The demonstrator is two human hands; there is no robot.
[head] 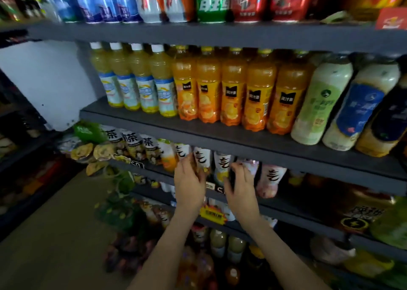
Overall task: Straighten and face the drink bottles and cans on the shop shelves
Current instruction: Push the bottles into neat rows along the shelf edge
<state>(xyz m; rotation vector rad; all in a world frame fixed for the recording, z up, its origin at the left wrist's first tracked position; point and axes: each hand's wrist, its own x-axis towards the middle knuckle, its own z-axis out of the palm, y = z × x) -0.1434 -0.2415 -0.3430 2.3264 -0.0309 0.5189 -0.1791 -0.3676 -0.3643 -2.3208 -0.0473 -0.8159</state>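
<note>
Shelf [297, 210] below the orange juice row: left hand [189, 182] curls its fingers round a white-labelled bottle [202, 157] at the front. Right hand [242, 185] is half-curled against neighbouring bottles; grip unclear.

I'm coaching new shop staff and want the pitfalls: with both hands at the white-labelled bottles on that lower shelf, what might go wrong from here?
The left hand grips a white-labelled bottle packed tightly among its neighbours; twisting it may tip one off the front. The right hand works close under the shelf above, so a lifted bottle could knock against it. A wrist might also dislodge the price tag just below the hands.
</note>
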